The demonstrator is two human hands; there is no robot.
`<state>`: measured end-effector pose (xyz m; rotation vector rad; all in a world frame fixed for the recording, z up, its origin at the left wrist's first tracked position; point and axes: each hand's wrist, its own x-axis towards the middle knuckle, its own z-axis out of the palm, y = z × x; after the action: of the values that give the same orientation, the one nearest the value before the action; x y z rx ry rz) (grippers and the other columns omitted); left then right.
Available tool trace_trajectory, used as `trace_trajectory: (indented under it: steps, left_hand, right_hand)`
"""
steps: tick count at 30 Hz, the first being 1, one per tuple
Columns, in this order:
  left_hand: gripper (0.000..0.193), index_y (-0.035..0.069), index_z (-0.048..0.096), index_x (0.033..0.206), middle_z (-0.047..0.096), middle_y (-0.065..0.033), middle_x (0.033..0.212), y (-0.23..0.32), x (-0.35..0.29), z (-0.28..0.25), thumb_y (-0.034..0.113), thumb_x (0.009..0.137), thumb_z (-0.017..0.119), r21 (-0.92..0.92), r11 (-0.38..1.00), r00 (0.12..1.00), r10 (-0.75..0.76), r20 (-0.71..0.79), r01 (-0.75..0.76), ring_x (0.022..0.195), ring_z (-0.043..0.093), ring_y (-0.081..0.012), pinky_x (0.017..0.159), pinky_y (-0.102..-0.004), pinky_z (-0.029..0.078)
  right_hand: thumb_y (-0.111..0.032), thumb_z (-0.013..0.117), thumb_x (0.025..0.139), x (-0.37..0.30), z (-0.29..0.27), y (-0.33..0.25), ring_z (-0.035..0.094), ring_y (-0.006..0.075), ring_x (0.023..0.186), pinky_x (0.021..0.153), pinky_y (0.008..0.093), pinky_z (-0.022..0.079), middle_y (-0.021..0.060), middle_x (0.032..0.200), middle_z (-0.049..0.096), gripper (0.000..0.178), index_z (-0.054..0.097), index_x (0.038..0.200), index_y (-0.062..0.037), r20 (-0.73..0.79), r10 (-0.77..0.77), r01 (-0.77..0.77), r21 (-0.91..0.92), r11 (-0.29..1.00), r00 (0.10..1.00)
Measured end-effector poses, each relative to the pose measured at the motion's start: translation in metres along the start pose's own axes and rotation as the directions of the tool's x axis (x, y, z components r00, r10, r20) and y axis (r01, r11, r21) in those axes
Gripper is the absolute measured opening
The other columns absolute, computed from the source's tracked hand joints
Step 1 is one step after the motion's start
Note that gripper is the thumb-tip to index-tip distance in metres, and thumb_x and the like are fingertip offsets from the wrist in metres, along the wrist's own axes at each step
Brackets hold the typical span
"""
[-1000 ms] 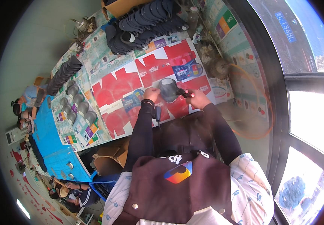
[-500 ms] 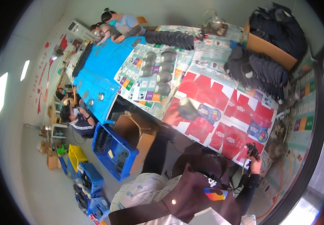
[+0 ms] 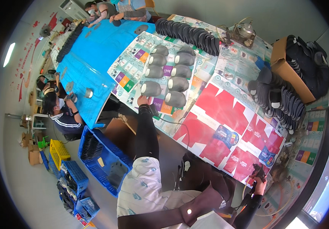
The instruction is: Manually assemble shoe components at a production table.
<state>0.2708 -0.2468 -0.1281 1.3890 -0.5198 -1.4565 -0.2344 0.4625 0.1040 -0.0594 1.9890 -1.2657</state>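
My left hand (image 3: 143, 100) is closed at the lower edge of a rounded grey pad (image 3: 151, 88), which lies at the near end of the left of two columns of similar grey pads (image 3: 175, 99). These pads have pale patches along their edges and rest on printed sheets. At the near right corner of the table, my right hand (image 3: 261, 184) is wrapped round a small dark tool (image 3: 259, 173); its exact kind is hard to make out. Beside it, a red and white printed sheet (image 3: 214, 135) covers the near part of the table.
Stacked dark pads (image 3: 277, 93) and a full cardboard box (image 3: 300, 82) stand at right. A row of dark pads (image 3: 187, 36) lies at the back. Left are a blue-covered table (image 3: 92, 57), a blue crate (image 3: 105, 162) and co-workers, one seated person (image 3: 63, 112) nearest.
My left hand has carried a grey pad from above the red sheet leftward to the end of the left column. The view has shifted. My right hand stays at the corner with the dark tool.
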Motion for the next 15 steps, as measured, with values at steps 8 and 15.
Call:
trace_trajectory:
  steps: [8,15]
  left_hand:
    - [0.054,0.017,0.075,0.110,0.075,-0.0053,0.104,-0.031,0.080,-0.009,0.063,0.089,0.054,0.864,-0.260,0.654,0.570,0.498,-0.431,0.103,0.070,-0.0288,0.081,-0.0436,0.058]
    - [0.024,0.007,0.067,0.107,0.069,-0.0181,0.118,-0.061,0.025,0.014,0.024,0.092,0.060,0.812,-0.568,0.991,-0.058,0.118,-0.130,0.106,0.066,-0.0308,0.086,-0.0396,0.053]
  right_hand:
    - [-0.006,0.060,0.075,-0.025,0.036,-0.008,0.067,0.0185,0.081,0.069,0.0294,0.054,0.0065,0.089,0.069,0.025,0.068,0.099,-0.0018,-0.030,-0.275,0.272,-0.086,0.958,0.961]
    - [-0.011,0.066,0.082,-0.030,0.068,-0.058,0.072,0.0160,0.081,0.054,0.0275,0.055,0.0060,0.094,0.074,0.026,0.070,0.106,-0.0009,-0.147,0.079,-0.084,-0.032,0.996,0.986]
